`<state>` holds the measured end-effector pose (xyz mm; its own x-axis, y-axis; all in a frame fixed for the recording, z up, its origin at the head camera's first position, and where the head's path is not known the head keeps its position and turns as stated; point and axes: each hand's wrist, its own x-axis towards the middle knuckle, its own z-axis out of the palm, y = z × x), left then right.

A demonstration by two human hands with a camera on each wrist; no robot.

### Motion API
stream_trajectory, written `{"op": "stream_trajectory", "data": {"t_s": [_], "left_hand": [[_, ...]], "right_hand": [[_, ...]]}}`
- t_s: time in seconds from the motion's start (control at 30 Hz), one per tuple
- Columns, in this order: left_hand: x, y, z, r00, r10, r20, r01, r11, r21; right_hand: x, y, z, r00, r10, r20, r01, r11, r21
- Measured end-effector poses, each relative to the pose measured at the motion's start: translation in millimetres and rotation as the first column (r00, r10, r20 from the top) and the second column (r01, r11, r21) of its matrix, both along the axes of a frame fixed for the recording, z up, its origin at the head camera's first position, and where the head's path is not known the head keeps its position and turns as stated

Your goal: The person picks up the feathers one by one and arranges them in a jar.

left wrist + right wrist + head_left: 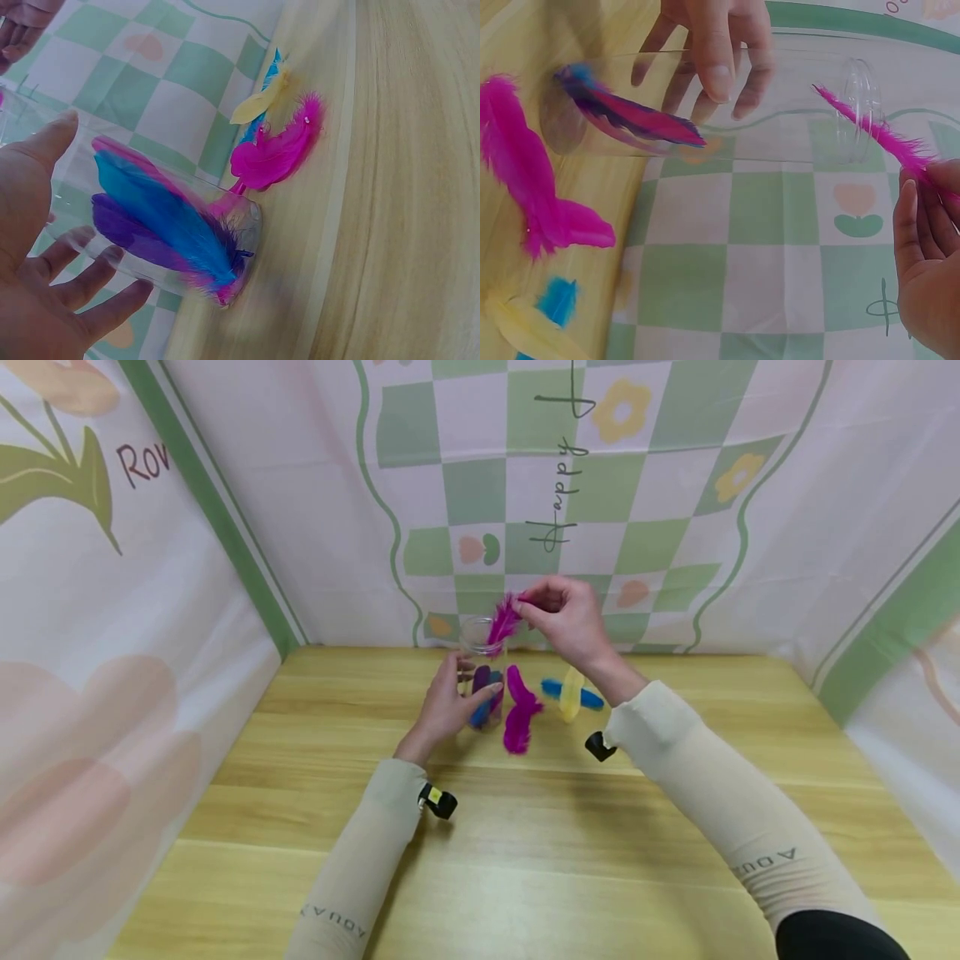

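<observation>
A clear jar [780,142] stands upright on the table, held by my left hand [442,703] with the thumb on one side and fingers on the other. Inside its lower part lean a blue feather [161,199], a purple feather [135,234] and some magenta. Above the mouth, my right hand [572,622] pinches a magenta feather [503,625] between thumb and fingers. That feather's far end reaches through the jar's opening, as the right wrist view shows. Magenta feathers [517,731] lie on the table just right of the jar.
Farther right, a yellow feather [571,695] lies across a blue feather [591,699] on the wooden table [510,877]. A checkered cloth backdrop [476,489] rises close behind the jar, and printed cloth also hangs at both sides.
</observation>
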<state>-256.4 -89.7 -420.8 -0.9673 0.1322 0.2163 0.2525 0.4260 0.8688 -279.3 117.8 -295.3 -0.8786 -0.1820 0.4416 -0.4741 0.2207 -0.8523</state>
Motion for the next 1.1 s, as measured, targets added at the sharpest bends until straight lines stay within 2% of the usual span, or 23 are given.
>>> {"op": "stream_trajectory", "data": {"t_s": [0.3, 0.87, 1.1], "left_hand": [[-0.2, 0.0, 0.7, 1.0, 0.008, 0.001, -0.008, 1.0, -0.001], [-0.2, -0.4, 0.2, 1.0, 0.012, 0.002, -0.012, 1.0, -0.006], [-0.5, -0.4, 0.2, 1.0, 0.011, 0.002, -0.011, 1.0, -0.01]], "right_hand": [[-0.7, -1.3, -3.2, 1.0, 0.009, -0.018, -0.009, 1.0, 0.014], [-2.4, -15.9, -5.7, 0.999, 0.003, 0.04, -0.006, 0.998, 0.065], [-2.4, -17.1, -6.0, 1.0, 0.019, 0.025, -0.022, 0.996, 0.09]]}}
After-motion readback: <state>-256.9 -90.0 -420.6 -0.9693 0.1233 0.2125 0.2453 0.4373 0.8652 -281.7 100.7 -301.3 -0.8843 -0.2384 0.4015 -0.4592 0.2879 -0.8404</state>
